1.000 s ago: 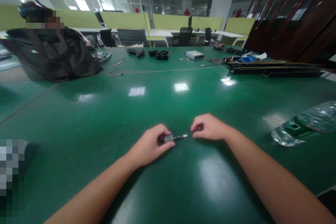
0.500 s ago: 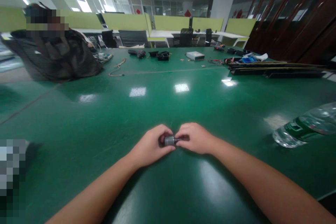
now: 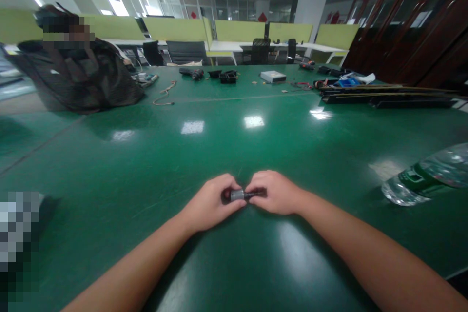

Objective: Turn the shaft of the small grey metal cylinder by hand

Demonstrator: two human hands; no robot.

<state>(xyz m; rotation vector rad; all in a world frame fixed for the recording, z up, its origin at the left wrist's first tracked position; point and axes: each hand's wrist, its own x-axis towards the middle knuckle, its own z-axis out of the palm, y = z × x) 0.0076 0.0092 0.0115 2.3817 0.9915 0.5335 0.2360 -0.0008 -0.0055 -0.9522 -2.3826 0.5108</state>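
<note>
A small grey metal cylinder (image 3: 237,195) lies between my two hands, low in the middle of the view, just over the green table (image 3: 219,156). My left hand (image 3: 214,203) is closed on it, thumb in front and fingers behind. Out of its right end comes a thin dark shaft (image 3: 250,195), which my right hand (image 3: 274,193) pinches between thumb and fingers. The far end of the shaft is partly hidden inside my right hand.
A clear bottle with a green label (image 3: 420,179) lies at the right. A dark bag (image 3: 84,75) stands at the far left. Along the back are a white box (image 3: 272,76), black parts (image 3: 228,76) and long black strips (image 3: 387,95). A blurred grey object (image 3: 18,224) sits at the left edge.
Both hands and the cylinder stay nearly in place, shifted slightly right in the view. A little more of the dark shaft shows between the hands.
</note>
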